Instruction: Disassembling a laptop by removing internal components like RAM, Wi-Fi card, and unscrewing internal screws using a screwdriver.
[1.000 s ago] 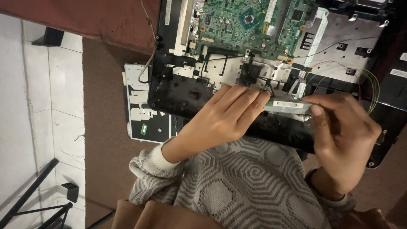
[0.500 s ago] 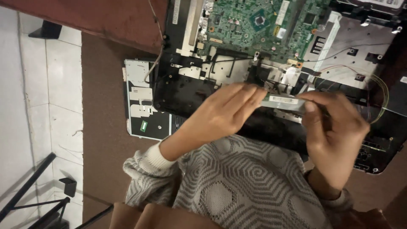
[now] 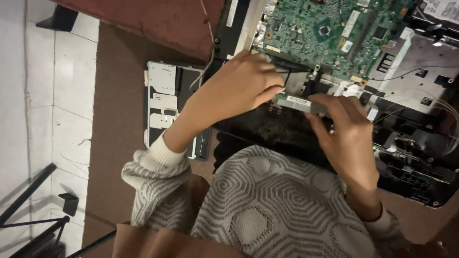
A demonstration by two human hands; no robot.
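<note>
Both hands pinch a slim grey metal bracket [image 3: 299, 103] just below the green motherboard [image 3: 334, 33], left hand [image 3: 239, 88] steadying one end, right hand [image 3: 346, 129] gripping the other.

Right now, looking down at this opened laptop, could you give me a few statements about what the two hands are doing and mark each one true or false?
1. Both hands grip the small grey metal part. True: the left hand and right hand hold its two ends.
2. The green circuit board is covered by a lid. False: it lies bare at the top.
3. A grey metal panel lies left of the left arm. True.
4. The right hand holds a screwdriver. False: no tool shows in either hand.
5. The sleeves are plain black. False: the knitted sleeves are grey and white patterned.
</note>
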